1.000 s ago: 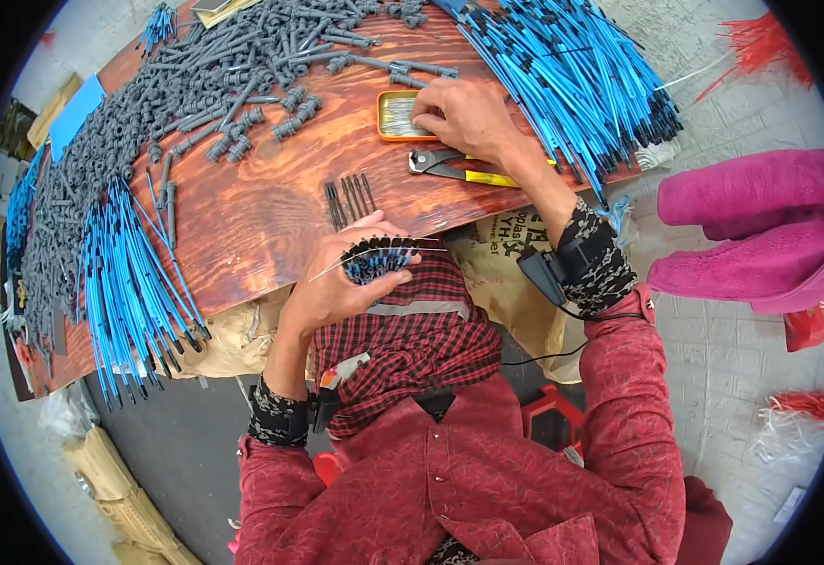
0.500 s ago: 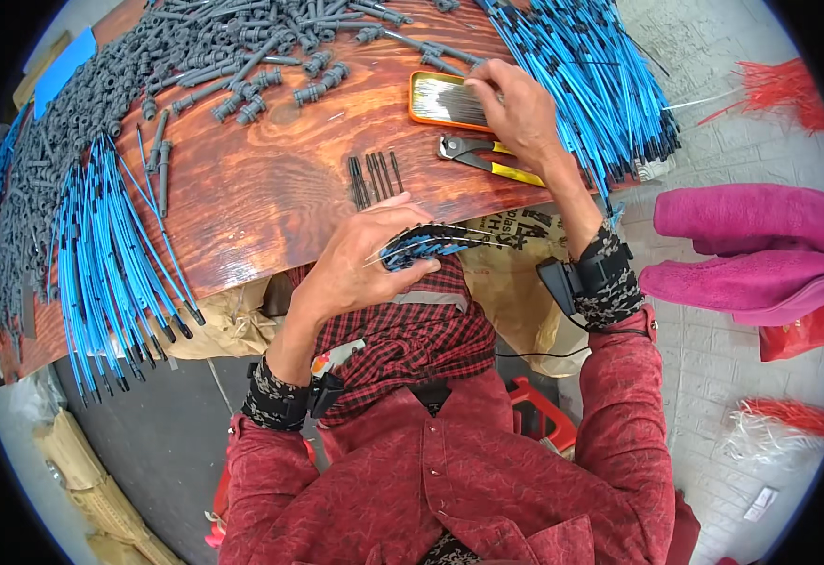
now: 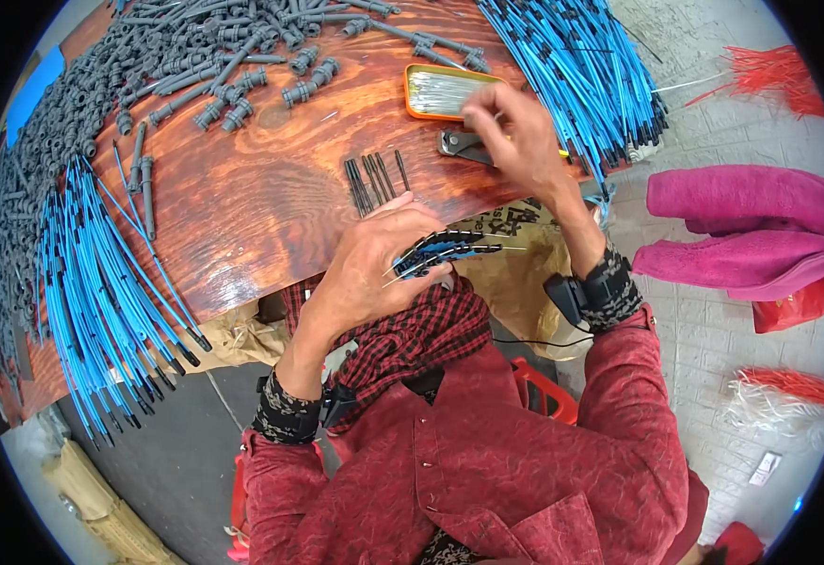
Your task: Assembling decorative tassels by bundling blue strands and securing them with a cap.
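My left hand [image 3: 369, 259] is closed around a bundle of thin blue and black rods [image 3: 435, 254], held over the table's front edge. Fine silvery pins stick out of the bundle on both sides. Beside the tin [image 3: 431, 117], an orange-rimmed box of thin metal pins, hovers my right hand [image 3: 520, 146]. Its thumb and forefinger are drawn together; whatever lies between them is too small to make out. Under this hand lie end-cutting pliers [image 3: 464, 146] with yellow handles, partly covered. Several short black rods [image 3: 374, 179] rest just beyond my left hand.
Grey jointed plastic tubes [image 3: 176, 56] are heaped across the far left of the wooden table [image 3: 280, 217]. Blue rods with black ends lie in a left bundle [image 3: 101, 292] and a right bundle [image 3: 581, 85]. Pink cloth [image 3: 741, 226] hangs at the right.
My right hand has drawn back slightly from the tin toward me and now covers more of the pliers. The bundle in my left hand has tilted a little, with its pins at a different angle.
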Demonstrator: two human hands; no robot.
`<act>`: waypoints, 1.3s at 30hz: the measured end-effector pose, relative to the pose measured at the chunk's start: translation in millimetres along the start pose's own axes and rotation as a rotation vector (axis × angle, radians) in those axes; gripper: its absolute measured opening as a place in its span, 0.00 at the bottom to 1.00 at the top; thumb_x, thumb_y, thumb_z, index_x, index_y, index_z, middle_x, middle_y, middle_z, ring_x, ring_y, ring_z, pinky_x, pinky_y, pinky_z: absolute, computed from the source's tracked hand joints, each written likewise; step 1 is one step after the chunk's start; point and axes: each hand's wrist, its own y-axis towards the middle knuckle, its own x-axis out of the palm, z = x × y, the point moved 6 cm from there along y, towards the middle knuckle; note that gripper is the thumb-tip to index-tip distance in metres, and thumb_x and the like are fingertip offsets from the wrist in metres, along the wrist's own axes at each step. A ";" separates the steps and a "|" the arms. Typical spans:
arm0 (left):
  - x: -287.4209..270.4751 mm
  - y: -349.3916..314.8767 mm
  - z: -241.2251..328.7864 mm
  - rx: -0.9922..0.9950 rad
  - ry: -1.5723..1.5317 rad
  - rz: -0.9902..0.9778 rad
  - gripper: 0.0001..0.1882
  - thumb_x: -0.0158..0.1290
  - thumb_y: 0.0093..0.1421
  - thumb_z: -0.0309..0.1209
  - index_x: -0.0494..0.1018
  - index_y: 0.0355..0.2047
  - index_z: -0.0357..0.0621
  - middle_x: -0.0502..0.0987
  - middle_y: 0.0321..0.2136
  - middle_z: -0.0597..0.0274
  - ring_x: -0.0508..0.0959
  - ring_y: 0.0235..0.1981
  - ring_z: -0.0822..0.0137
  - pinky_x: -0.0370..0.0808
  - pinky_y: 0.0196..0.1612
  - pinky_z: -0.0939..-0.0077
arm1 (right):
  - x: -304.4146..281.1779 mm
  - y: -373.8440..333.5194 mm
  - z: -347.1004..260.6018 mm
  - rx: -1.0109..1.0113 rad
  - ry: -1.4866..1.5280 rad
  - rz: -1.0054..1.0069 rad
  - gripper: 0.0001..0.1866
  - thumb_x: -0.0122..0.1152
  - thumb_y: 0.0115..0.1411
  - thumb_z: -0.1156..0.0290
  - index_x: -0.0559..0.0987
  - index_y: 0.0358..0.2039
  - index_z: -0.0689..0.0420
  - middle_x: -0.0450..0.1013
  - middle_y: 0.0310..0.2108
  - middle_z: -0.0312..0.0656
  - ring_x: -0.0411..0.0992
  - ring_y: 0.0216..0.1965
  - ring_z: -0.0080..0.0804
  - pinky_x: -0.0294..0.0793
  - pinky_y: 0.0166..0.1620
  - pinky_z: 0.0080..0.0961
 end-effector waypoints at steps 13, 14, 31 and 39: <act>-0.2 -2.3 -4.1 -0.074 -0.026 0.002 0.18 0.70 0.50 0.27 0.83 0.43 0.43 0.85 0.41 0.61 0.83 0.49 0.59 0.64 0.71 0.48 | 12.3 -30.1 4.2 -0.259 0.014 0.076 0.06 0.69 0.57 0.76 0.79 0.33 0.57 0.77 0.31 0.40 0.78 0.34 0.41 0.77 0.36 0.34; 0.9 -3.6 -4.8 -0.079 -0.017 -0.003 0.18 0.70 0.50 0.27 0.83 0.43 0.43 0.85 0.41 0.61 0.83 0.49 0.59 0.64 0.71 0.48 | 12.3 -29.5 4.0 -0.268 -0.003 0.082 0.06 0.69 0.57 0.76 0.79 0.33 0.57 0.77 0.31 0.39 0.78 0.33 0.41 0.77 0.35 0.34; 2.1 3.6 -3.1 -0.141 0.111 -0.171 0.14 0.68 0.49 0.29 0.86 0.39 0.46 0.85 0.41 0.61 0.81 0.53 0.55 0.64 0.70 0.47 | 32.0 -52.5 -26.2 -0.365 0.349 0.021 0.07 0.67 0.55 0.75 0.80 0.36 0.56 0.79 0.32 0.38 0.77 0.34 0.39 0.78 0.35 0.34; 6.4 3.1 -3.8 -0.241 0.063 -0.126 0.15 0.68 0.49 0.24 0.85 0.39 0.43 0.85 0.40 0.60 0.81 0.51 0.57 0.64 0.70 0.53 | 34.4 -52.3 -29.8 -0.301 0.362 0.003 0.08 0.65 0.54 0.71 0.78 0.35 0.53 0.73 0.26 0.39 0.75 0.33 0.41 0.76 0.34 0.37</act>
